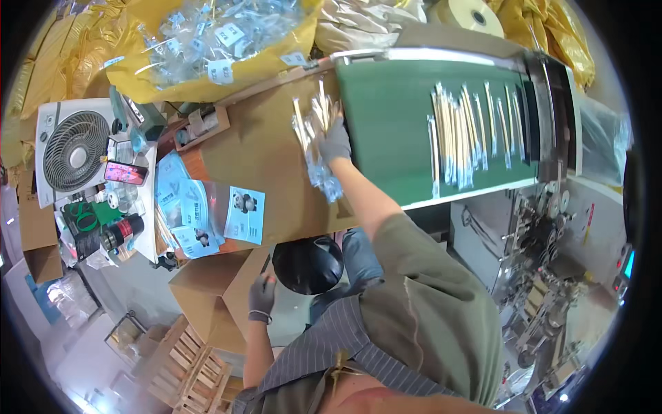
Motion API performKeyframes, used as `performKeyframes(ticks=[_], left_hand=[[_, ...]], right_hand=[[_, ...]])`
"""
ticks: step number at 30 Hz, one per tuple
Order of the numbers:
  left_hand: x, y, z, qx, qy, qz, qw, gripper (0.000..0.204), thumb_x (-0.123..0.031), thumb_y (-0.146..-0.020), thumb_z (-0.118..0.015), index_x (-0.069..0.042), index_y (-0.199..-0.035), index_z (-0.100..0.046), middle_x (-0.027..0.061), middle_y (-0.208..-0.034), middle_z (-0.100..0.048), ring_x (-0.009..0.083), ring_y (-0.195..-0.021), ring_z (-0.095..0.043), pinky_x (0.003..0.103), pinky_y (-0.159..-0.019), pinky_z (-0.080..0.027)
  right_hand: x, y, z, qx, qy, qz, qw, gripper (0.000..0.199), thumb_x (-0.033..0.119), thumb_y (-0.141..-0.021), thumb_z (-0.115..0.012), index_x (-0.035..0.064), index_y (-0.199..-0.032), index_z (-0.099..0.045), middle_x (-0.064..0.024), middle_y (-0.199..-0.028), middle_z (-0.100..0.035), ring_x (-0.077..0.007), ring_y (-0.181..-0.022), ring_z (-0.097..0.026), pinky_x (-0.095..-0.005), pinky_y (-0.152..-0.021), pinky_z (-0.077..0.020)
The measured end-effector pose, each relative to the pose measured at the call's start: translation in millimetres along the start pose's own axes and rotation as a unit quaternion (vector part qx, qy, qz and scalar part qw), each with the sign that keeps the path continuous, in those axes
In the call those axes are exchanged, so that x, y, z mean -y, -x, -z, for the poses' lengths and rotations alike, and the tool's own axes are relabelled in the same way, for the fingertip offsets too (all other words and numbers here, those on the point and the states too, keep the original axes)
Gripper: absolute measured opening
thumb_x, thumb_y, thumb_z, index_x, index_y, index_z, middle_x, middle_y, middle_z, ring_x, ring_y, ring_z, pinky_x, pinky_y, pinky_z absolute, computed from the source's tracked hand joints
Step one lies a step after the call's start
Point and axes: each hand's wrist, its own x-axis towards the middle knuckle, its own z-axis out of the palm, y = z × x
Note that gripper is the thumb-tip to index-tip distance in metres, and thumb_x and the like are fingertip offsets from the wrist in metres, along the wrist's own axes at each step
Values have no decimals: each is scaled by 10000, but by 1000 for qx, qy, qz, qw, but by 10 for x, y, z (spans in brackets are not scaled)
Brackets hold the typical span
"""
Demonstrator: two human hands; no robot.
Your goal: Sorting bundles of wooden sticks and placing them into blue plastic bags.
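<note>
My right hand (336, 141), in a grey glove, reaches across the brown work surface (255, 152). Its fingers close around part of a loose bunch of clear-wrapped wooden sticks (319, 114), which look like chopsticks; motion blurs them slightly. The blue-marked ends of the wrappers (324, 181) fan out toward me. More wrapped sticks (455, 138) lie side by side on the green conveyor belt (386, 103) to the right. Low beside a cardboard box, my left hand (262, 297), also gloved, has its fingers curled together with nothing visible in them.
A yellow sack (131, 55) full of wrapped sticks stands at the back left. Printed blue bags (245, 214) lie left of the brown surface, near a fan (76, 152) and a phone (125, 172). An open cardboard box (200, 290) and black stool (308, 264) are below; machinery (545, 297) stands right.
</note>
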Motion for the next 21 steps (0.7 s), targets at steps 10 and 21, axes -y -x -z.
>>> performKeyframes(ticks=[10,21], left_hand=[[-1036,-2755,514,-186,137,-122,965,375,-353,-925,-569,1,-1037,-616,134,-913,-655,246,-856,-620,361,-774,-467],[-1297,-3410,271,73,448,-87,887,601,-407,-775,-750,39,-1145,-587,128,-1052,-631,144,-895,-599,315,-732,-501]], right_hand=[[42,-58,-55,-17,-83,-83,993,818,534,-738,-675,-112,-1210,-502,-306,-1155,-581,-402,-1125,-554,-402,-960,-420],[-158,-6,-1038,153,-342,65,925,711,342,-703,-797,-41,-1225,-503,-148,-1107,-624,-211,-1009,-601,-316,-897,-465]])
